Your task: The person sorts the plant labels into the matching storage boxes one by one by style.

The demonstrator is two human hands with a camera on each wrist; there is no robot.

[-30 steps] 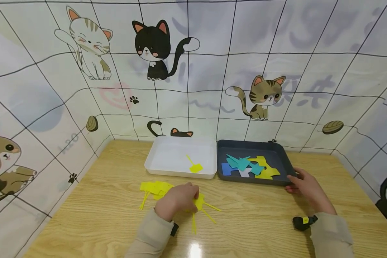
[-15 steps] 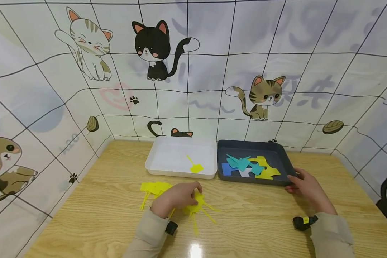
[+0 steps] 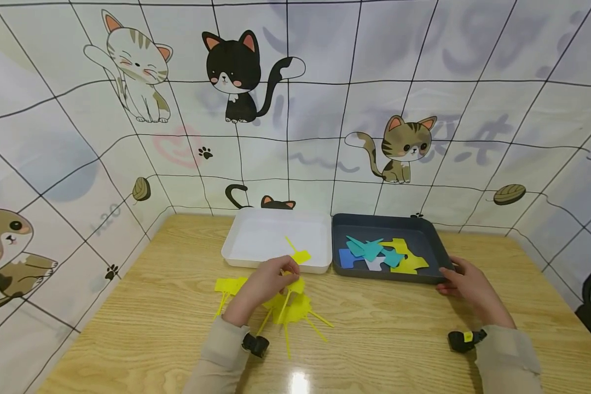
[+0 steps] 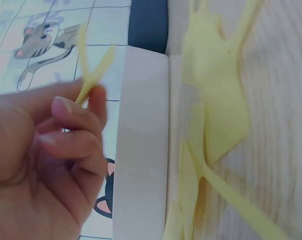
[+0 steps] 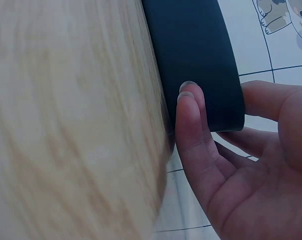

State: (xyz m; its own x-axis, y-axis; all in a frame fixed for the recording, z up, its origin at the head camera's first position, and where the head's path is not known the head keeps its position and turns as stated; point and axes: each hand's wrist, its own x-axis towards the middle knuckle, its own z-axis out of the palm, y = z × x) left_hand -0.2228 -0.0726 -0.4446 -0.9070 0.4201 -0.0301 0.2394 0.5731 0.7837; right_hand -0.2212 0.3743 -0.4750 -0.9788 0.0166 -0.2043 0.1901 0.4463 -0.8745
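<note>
My left hand [image 3: 268, 282] pinches a flat yellow cut-out [image 4: 92, 79] with a thin stem between thumb and fingertips, raised over a loose pile of similar yellow cut-outs [image 3: 295, 313]. In the left wrist view the held piece shows nearly edge-on, its far end forked. The pile lies on the table in front of the white tray [image 3: 258, 241], with several thin stems fanning toward the near side. At the right, my right hand [image 3: 474, 293] grips the near right corner of the dark grey tray [image 3: 399, 277], fingertips against its outer wall in the right wrist view.
One yellow cut-out [image 3: 301, 256] with a stem lies in the white tray. Teal pieces [image 3: 371, 250], a blue piece [image 3: 349, 258], a pale piece [image 3: 374, 264] and yellow pieces [image 3: 410, 262] lie in the dark tray. A cat-patterned wall sheet [image 3: 315, 109] stands behind the wooden table [image 3: 374, 339].
My left hand has risen from the pile and moved toward the white tray, lifting one yellow cut-out. Pieces in the pile have shifted slightly. My right hand has stayed at the dark tray.
</note>
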